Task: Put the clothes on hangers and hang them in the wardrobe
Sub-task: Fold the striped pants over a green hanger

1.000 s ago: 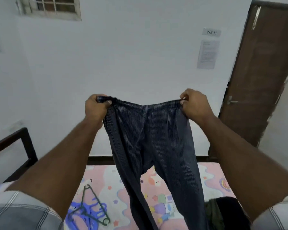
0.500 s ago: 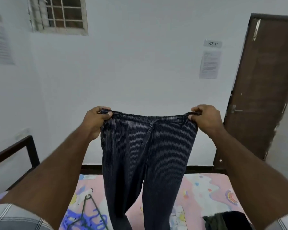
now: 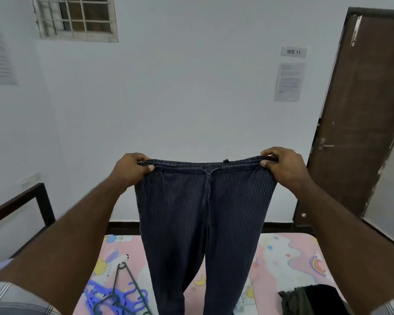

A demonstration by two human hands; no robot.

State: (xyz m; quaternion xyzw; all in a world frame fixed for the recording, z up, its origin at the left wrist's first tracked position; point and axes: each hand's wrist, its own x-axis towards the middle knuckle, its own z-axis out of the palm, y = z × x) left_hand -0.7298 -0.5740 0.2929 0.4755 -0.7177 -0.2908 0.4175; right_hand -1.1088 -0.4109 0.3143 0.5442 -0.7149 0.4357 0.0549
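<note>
Fingers of the left hand (image 3: 130, 170) are curled over the left end of the waistband, thumb pressed against the front of the fabric, pinching it tight; fingers of the right hand (image 3: 282, 165) do the same at the right end, thumb tip on the front and the other fingertips folded over the top edge. Between the two hands the navy pinstriped drawstring trousers (image 3: 203, 219) are stretched out flat at the waist and held up in the air, front facing the camera, with the tied drawstring at the centre and both legs hanging down over the bed (image 3: 289, 258), whose sheet is pink with cartoon rainbows and moons. On the bed at lower left lie a dark green wire hanger (image 3: 123, 289) and blue plastic hangers (image 3: 96, 294) in a loose heap, and at lower right a dark pile of clothes (image 3: 309, 300). On the white wall a small plate (image 3: 293, 52) reads "WS 11"; the printed sheet (image 3: 289, 81) beneath it is too small to read. A brown door (image 3: 362, 114) stands at the right
</note>
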